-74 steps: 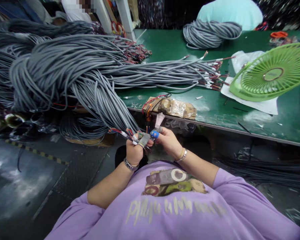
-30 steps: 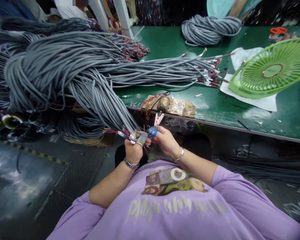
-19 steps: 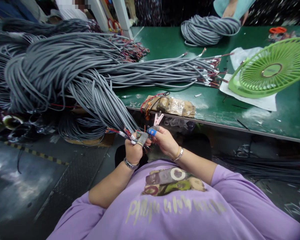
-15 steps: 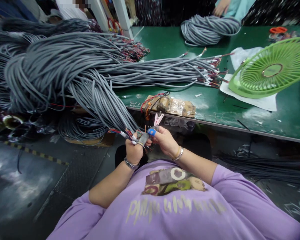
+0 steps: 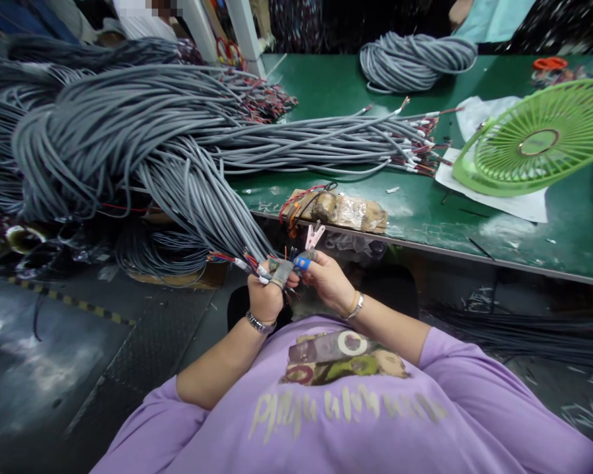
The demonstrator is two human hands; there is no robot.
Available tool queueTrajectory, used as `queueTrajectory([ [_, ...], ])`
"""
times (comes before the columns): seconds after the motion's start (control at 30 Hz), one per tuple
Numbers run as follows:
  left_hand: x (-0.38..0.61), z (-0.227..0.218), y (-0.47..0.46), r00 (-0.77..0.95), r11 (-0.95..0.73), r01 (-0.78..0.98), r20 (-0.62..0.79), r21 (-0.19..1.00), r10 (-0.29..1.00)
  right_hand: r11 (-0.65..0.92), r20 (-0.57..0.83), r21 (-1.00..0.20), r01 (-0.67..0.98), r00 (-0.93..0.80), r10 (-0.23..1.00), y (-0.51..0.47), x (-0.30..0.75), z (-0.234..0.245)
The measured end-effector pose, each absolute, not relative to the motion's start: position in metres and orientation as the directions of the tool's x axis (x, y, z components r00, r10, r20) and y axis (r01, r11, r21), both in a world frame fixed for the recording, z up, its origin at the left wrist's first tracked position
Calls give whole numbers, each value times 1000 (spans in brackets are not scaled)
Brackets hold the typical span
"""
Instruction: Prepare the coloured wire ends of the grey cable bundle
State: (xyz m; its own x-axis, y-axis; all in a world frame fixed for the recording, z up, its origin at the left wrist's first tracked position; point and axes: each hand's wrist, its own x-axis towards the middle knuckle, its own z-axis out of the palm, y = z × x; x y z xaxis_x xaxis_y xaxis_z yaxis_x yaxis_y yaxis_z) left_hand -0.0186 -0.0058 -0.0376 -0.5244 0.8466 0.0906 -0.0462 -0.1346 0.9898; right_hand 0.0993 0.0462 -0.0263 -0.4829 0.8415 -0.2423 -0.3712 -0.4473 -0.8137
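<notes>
A thick bundle of grey cables [image 5: 212,197] hangs over the table edge toward my lap, its stripped ends showing coloured wires [image 5: 227,259]. My left hand [image 5: 269,293] is closed around the cable ends, a grey wrap on its thumb. Beside it, my right hand [image 5: 326,276] pinches at the thin wires, with blue tape [image 5: 302,263] and a grey wrap on its fingers. What sits exactly between the right fingertips is too small to make out. A pink clip [image 5: 314,237] stands just beyond the right fingers.
More grey cables [image 5: 306,145] lie across the green table [image 5: 435,230]. A coil of cable [image 5: 418,62] is at the back, near another person's sleeve [image 5: 497,20]. On the right stands a green fan [image 5: 538,141]. A taped cardboard piece [image 5: 358,212] lies at the front edge.
The other person's hand at the back has drawn away from the cable coil. My hands stay at the wire ends, with only slight finger movement.
</notes>
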Motion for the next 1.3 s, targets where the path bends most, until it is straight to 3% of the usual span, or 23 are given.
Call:
queueTrajectory([
  [0.2, -18, -35, -7, -542, -143, -65, 85, 988, 836, -476, -241, -805, -354, -538, 808, 43, 106, -27],
  [0.5, -18, -33, -7, -548, -139, -41, 94, 989, 831, -425, -229, -830, -361, -475, 850, 45, 104, -31],
  [0.9, -16, -27, -5, -569, -140, -93, 63, 986, 820, -495, -266, -792, -357, -528, 806, 43, 110, -31],
  [1.3, -17, -31, -6, -564, -127, -65, 69, 990, 823, -439, -242, -815, -378, -467, 851, 41, 104, -25],
])
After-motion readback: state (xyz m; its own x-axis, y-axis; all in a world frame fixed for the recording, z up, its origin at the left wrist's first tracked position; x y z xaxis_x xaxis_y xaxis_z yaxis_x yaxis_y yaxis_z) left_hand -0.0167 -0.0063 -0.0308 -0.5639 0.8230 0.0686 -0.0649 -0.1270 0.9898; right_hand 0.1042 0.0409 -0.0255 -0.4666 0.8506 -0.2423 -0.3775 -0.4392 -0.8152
